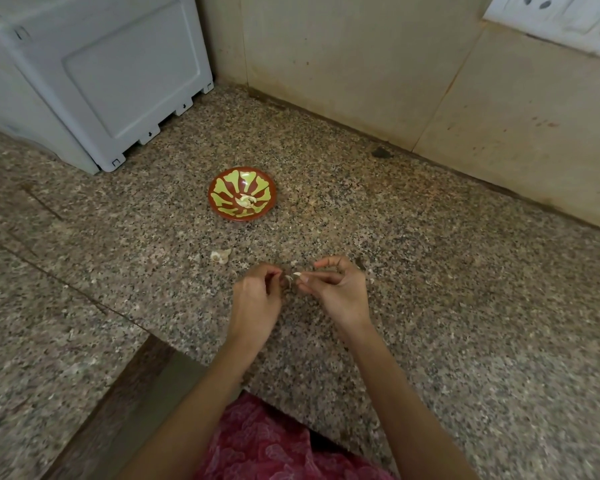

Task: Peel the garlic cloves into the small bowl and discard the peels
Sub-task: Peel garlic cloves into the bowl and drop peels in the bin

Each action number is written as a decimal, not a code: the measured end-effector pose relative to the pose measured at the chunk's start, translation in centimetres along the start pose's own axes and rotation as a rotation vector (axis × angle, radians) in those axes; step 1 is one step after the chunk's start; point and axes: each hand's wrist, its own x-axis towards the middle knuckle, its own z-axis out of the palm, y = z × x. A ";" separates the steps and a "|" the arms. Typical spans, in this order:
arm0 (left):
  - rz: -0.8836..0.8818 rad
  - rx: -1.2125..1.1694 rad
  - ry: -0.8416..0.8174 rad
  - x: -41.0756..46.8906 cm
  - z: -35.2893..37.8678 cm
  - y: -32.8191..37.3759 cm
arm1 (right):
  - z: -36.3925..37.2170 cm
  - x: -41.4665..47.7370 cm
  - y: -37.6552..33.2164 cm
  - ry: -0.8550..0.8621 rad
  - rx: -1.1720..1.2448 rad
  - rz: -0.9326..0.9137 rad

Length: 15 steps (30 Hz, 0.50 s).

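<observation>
A small red bowl point(242, 194) with a green petal pattern sits on the granite counter and holds a few pale peeled garlic cloves point(246, 201). Nearer to me, my left hand point(257, 299) and my right hand point(340, 289) meet just above the counter. Between their fingertips is a small pale garlic clove point(293, 276); both hands pinch it, the right with thumb and forefinger. To the left of my hands, a loose garlic piece with papery peel point(220, 255) lies on the counter. Small peel scraps lie scattered around my hands.
A white appliance point(94, 74) stands at the back left on the speckled counter point(430, 271). Tiled walls point(361, 64) meet in the corner behind the bowl, with a switch plate point(561, 15) at top right. The counter's front edge runs under my forearms.
</observation>
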 end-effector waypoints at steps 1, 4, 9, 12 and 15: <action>0.010 0.005 -0.013 -0.1 0.0 0.0 | -0.1 0.0 0.0 -0.005 -0.009 -0.006; 0.022 -0.013 -0.036 -0.3 0.3 -0.2 | -0.2 -0.1 -0.1 -0.005 -0.036 -0.042; 0.049 -0.039 0.012 -0.3 0.4 -0.4 | -0.5 -0.3 -0.1 -0.001 -0.108 -0.131; 0.124 -0.051 0.049 -0.1 0.0 -0.4 | -0.7 -0.3 0.0 -0.009 -0.182 -0.222; 0.310 -0.009 0.034 -0.2 -0.1 -0.4 | -0.7 -0.3 0.1 -0.035 -0.160 -0.241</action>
